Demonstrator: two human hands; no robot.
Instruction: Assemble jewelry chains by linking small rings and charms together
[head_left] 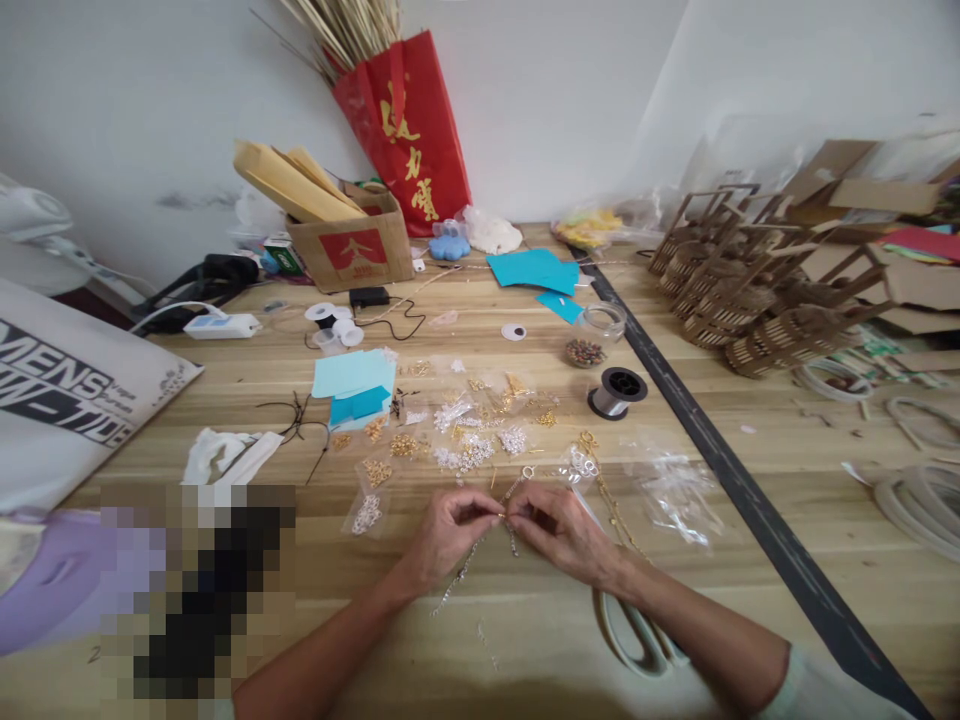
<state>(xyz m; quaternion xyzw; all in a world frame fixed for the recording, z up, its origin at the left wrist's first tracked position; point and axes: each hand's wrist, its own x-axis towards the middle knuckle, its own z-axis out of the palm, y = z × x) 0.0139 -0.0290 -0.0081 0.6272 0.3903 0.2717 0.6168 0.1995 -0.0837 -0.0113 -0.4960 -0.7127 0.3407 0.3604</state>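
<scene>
Over the near middle of the table, my left hand (pixel 448 528) and my right hand (pixel 564 530) meet fingertip to fingertip, both pinched closed. Between them they grip a thin silver chain (pixel 451 588), whose ends dangle below the fingers and whose ring shows just above my right hand. The exact spot under the fingertips is hidden. A short bit of fine chain (pixel 487 643) lies nearer to me. Beside my right forearm are a gold chain (pixel 613 508) and pale scissor handles (pixel 637 650), partly covered by the arm. Beyond the hands spread silver beads (pixel 474 452) and gold findings (pixel 405 445).
A wire spool (pixel 616 393), a jar of beads (pixel 585 350) and clear plastic bags (pixel 675 490) lie to the right. Blue cards (pixel 352 380) sit left of centre. Woven baskets (pixel 780 325) stand far right; a cardboard box (pixel 352 245) and red bag (pixel 420 120) stand behind.
</scene>
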